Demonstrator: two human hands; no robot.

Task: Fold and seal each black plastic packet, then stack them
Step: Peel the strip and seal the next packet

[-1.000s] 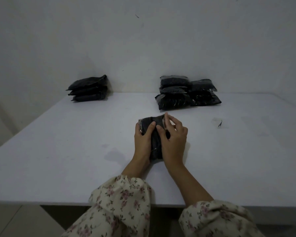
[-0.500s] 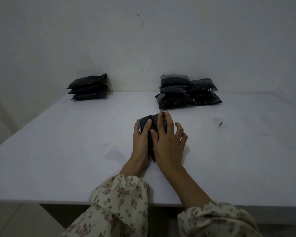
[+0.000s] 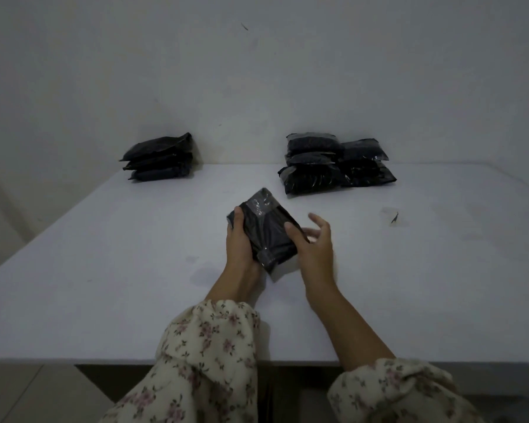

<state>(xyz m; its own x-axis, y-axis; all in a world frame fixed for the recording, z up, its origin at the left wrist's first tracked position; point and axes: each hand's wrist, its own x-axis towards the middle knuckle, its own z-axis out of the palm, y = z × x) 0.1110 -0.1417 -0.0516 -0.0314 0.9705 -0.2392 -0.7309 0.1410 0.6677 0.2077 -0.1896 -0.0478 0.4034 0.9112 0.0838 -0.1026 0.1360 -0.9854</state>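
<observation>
Nearest the camera, two floral sleeves (image 3: 208, 355) reach over the front edge of the white table (image 3: 104, 270). The left hand (image 3: 240, 239) grips the black plastic packet (image 3: 268, 236) along its left edge, with the thumb over the top and the fingers curled beneath. The right hand (image 3: 315, 245) lies at the packet's right side with only its thumb on the black face. Its fingers are spread apart, holding nothing, and blurred.

The packet sits slantwise between the hands, with a glossy clear flap at its far end and another at its near end. Whether it rests on the table or is just lifted cannot be told.

The fold looks made, so the sealing probably needs the right thumb to press each flap flat while the left hand keeps the fold from springing open.

Farther back, a neat stack of three packets (image 3: 159, 158) stands at the left, likely the place for this one. A looser pile of packets (image 3: 336, 163) lies at the right, well apart from the stack.
</observation>
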